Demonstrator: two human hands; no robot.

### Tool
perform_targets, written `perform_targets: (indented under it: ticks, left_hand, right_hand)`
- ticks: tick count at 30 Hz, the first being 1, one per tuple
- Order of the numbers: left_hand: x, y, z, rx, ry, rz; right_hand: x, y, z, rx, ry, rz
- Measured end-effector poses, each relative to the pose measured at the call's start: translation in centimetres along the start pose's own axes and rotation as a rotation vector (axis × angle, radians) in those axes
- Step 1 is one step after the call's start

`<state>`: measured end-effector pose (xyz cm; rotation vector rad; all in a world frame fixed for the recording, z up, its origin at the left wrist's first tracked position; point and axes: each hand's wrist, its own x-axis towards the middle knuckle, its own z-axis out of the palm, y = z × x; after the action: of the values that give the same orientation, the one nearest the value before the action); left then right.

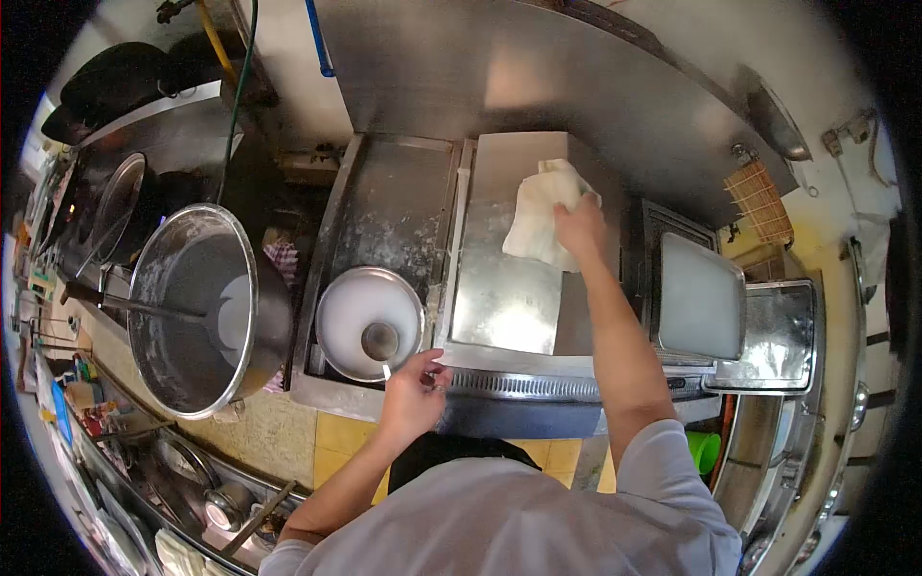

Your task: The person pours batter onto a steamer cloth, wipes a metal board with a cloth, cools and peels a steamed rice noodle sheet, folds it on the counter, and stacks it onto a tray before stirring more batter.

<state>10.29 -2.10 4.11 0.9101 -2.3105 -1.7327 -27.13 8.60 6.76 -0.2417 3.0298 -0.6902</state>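
My right hand point(581, 228) grips a pale cloth point(540, 216), pressed against the flat metal surface point(504, 298) in front of me. Part of the cloth hangs in loose folds to the left of my fingers. My left hand point(415, 392) is by the counter's front edge, its fingers loosely bent and apart, with nothing visible in them. Just beyond it, a small round ladle point(380, 340) rests in a metal bowl point(323, 348) of white liquid. The ladle's handle end is close to my left hand; whether they touch is unclear.
On the left stands a large metal pot point(271, 326) holding whitish liquid and a long-handled utensil point(144, 305). To the right are a tray of white material point(701, 298) and a shallow metal pan point(768, 331). A wire basket point(759, 202) hangs at the back right.
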Motion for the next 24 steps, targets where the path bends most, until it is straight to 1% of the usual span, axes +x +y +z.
perform_targets:
  ticks: [5,11,12,15,18,20,23,24]
  left_hand:
    - [0.5,0.2,-0.5,-0.005,-0.022,-0.017]
    - [1.3,-0.5,-0.4,-0.001,-0.036,-0.016]
    - [1.5,-0.7,-0.4,-0.003,-0.036,-0.019]
    - [1.9,-1.3,-0.1,-0.063,-0.043,0.014]
    - [1.9,-0.2,-0.3,-0.033,-0.047,0.024]
    - [1.6,0.3,-0.2,-0.025,-0.040,0.073]
    - [0.2,1.2,-0.1,-0.011,-0.020,0.082]
    - [-0.4,1.5,-0.3,-0.003,-0.009,0.075]
  right_hand:
    - [0.5,0.9,2.0,-0.026,0.010,0.000]
    - [0.6,0.8,2.6,-0.052,-0.052,0.008]
    - [0.9,0.9,3.0,-0.064,-0.029,-0.010]
    - [1.9,1.9,4.6,-0.091,0.000,-0.042]
    - [2.7,2.2,5.2,-0.077,-0.011,-0.038]
    - [2.3,2.3,5.3,-0.043,0.002,-0.045]
    - [0.9,2.5,2.8,0.119,-0.099,-0.072]
    - [1.0,3.2,2.3,0.082,-0.127,-0.093]
